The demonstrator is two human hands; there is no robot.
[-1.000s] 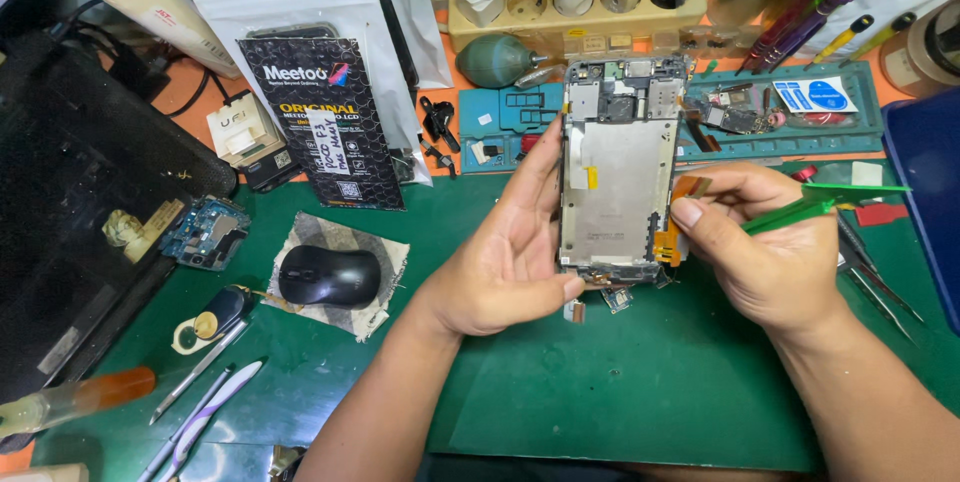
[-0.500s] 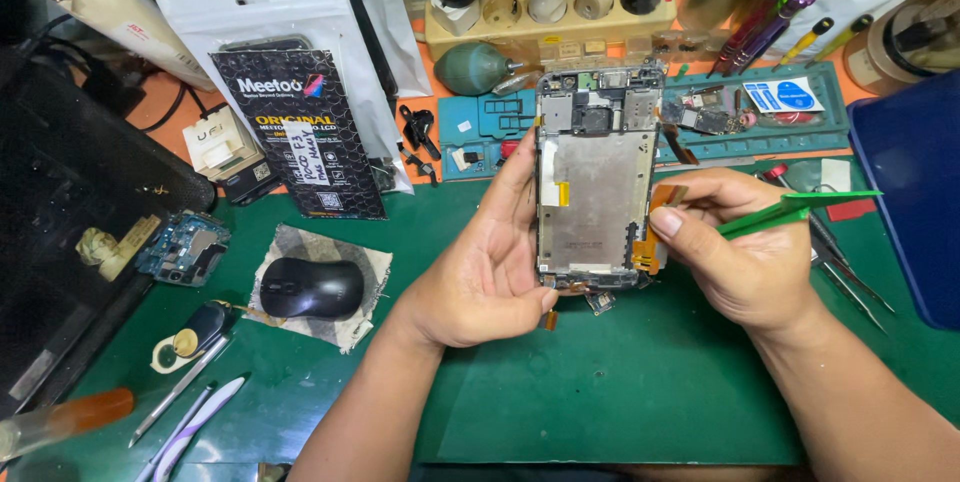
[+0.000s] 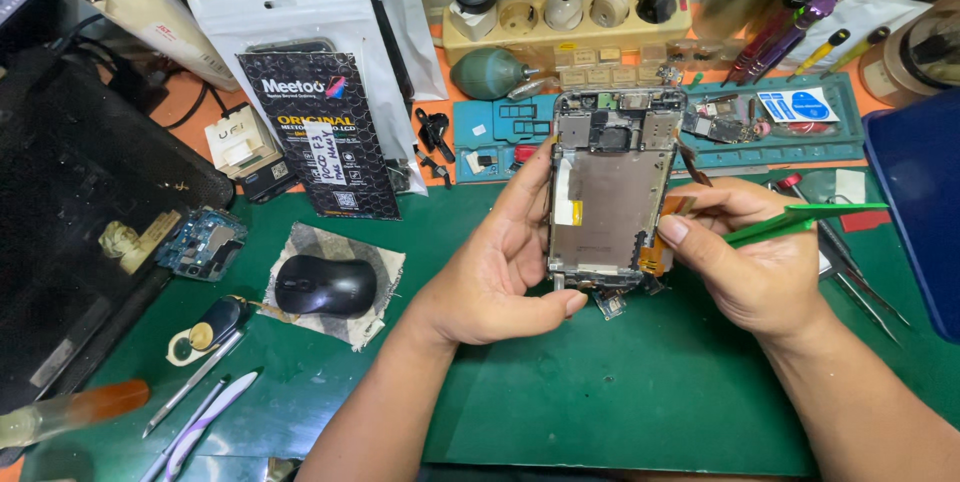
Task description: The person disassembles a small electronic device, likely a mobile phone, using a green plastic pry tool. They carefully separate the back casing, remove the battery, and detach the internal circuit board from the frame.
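**Opened phone held over green mat**

Green mat (image 3: 620, 412) fills lower frame; opened phone frame (image 3: 612, 192) upright at centre, above mat; left hand (image 3: 500, 262) closed round its left edge & bottom, thumb under; right hand (image 3: 750, 257) pinched on green tweezers (image 3: 800, 222), tips at frame's right edge; black mouse (image 3: 325, 285) centre-left; small blue circuit board (image 3: 203, 240) further left.

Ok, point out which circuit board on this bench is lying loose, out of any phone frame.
The blue circuit board at the mat's left edge, beside the black mouse. The other boards sit inside the opened phone held in both hands.
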